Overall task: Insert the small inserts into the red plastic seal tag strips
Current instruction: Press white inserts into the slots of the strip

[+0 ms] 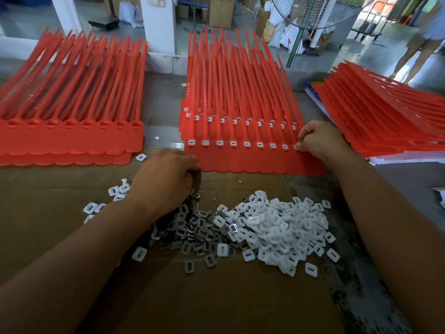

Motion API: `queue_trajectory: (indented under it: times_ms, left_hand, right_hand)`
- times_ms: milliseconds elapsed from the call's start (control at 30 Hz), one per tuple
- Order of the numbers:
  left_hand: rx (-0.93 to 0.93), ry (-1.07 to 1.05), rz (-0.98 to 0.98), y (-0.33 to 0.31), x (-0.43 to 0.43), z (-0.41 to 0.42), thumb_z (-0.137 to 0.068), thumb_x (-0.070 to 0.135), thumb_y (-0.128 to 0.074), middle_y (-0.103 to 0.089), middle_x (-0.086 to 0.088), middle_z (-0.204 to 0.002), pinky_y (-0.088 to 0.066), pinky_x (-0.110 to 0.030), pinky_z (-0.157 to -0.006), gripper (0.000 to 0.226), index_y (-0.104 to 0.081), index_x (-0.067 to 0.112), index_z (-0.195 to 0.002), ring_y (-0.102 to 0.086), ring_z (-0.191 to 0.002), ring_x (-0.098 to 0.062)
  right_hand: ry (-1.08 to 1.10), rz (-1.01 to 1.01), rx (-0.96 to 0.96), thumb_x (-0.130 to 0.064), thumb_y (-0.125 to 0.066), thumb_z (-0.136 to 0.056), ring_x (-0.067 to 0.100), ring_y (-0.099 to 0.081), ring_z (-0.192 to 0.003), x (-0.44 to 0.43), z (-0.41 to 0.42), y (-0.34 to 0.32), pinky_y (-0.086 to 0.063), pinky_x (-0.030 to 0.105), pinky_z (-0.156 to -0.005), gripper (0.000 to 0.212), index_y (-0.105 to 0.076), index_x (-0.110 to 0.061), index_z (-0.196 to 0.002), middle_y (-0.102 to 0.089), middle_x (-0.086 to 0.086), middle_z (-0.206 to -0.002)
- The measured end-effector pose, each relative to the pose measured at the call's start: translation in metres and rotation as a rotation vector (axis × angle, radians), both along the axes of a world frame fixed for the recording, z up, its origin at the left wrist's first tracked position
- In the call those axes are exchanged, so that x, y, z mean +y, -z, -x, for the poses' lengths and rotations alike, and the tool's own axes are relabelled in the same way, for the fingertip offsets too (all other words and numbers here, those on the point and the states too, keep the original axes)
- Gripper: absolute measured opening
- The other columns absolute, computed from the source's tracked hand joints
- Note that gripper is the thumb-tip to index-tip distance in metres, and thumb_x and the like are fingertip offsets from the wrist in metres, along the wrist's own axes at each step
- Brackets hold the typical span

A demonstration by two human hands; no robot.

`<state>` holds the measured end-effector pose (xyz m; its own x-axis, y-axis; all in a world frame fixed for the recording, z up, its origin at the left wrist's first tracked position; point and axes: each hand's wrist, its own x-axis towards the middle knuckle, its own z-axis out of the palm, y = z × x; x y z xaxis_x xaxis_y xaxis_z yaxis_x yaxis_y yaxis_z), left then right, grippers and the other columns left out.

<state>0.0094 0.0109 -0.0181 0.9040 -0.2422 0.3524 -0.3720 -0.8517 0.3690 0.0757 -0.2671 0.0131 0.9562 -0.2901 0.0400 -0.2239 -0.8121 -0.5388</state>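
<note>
A red seal tag strip [252, 162] lies in front of me on top of the middle stack, its row of sockets filled with white inserts. My right hand [317, 139] pinches a white insert [296, 147] at the strip's rightmost socket. My left hand [166, 182] rests with curled fingers at the strip's left lower corner, above the pile; what its fingers hold is hidden. A pile of loose white inserts [277, 230] and dark metal inserts [192, 230] lies on the cardboard sheet [216, 297] between my forearms.
A stack of red strips with empty sockets [72, 138] lies at the left. Another red stack [385, 116] sits on papers at the right. A standing fan [313, 13] and a person [423, 44] are beyond the table's far edge.
</note>
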Motion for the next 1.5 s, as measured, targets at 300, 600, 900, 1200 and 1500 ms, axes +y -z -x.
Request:
queue_trajectory:
  times_ms: [300,600,900,1200,1500]
  left_hand:
    - [0.002,0.008,-0.008,-0.001,0.0,0.0,-0.075,-0.005,-0.05,-0.067,-0.005,-0.11,-0.031,-0.02,-0.078,0.035,-0.07,0.01,-0.1,-0.058,-0.104,-0.023]
    - [0.017,0.013,-0.007,0.0,-0.001,0.0,-0.075,-0.005,-0.05,-0.065,-0.006,-0.114,-0.031,-0.02,-0.08,0.036,-0.07,0.01,-0.101,-0.058,-0.106,-0.023]
    - [0.023,-0.003,-0.013,0.0,-0.002,0.002,-0.077,-0.003,-0.049,-0.063,-0.003,-0.117,-0.031,-0.019,-0.08,0.036,-0.069,0.013,-0.103,-0.055,-0.11,-0.02]
    - [0.054,-0.006,-0.008,-0.001,-0.001,0.001,-0.078,-0.001,-0.048,-0.061,-0.001,-0.121,-0.036,-0.023,-0.087,0.037,-0.068,0.014,-0.106,-0.053,-0.113,-0.018]
    - [0.097,0.007,0.01,-0.003,-0.002,0.0,-0.079,-0.002,-0.047,-0.06,-0.004,-0.123,-0.038,-0.031,-0.096,0.038,-0.067,0.012,-0.108,-0.052,-0.115,-0.02]
  right_hand:
    - [0.047,-0.05,0.02,-0.002,-0.071,-0.071,0.019,-0.048,-0.089,0.001,-0.004,0.001,-0.036,0.03,-0.075,0.027,-0.051,-0.018,-0.064,-0.055,0.002,-0.085]
    - [0.047,-0.054,0.032,-0.001,-0.071,-0.072,0.018,-0.049,-0.087,0.0,-0.003,0.001,-0.035,0.029,-0.074,0.028,-0.05,-0.017,-0.063,-0.054,0.0,-0.079]
    - [0.011,-0.024,-0.035,-0.004,-0.07,-0.076,0.014,-0.047,-0.086,-0.003,0.003,0.007,-0.035,0.027,-0.074,0.029,-0.05,-0.019,-0.06,-0.053,-0.001,-0.08]
    - [-0.032,0.017,-0.149,-0.009,-0.067,-0.079,0.014,-0.05,-0.076,-0.006,0.011,0.017,-0.033,0.023,-0.067,0.013,-0.056,-0.015,-0.076,-0.05,-0.007,-0.066]
    - [-0.112,-0.122,-0.162,0.005,-0.059,-0.081,0.01,-0.05,-0.069,-0.014,0.02,0.011,-0.039,0.018,-0.068,0.014,-0.063,0.001,-0.094,-0.058,0.008,-0.086]
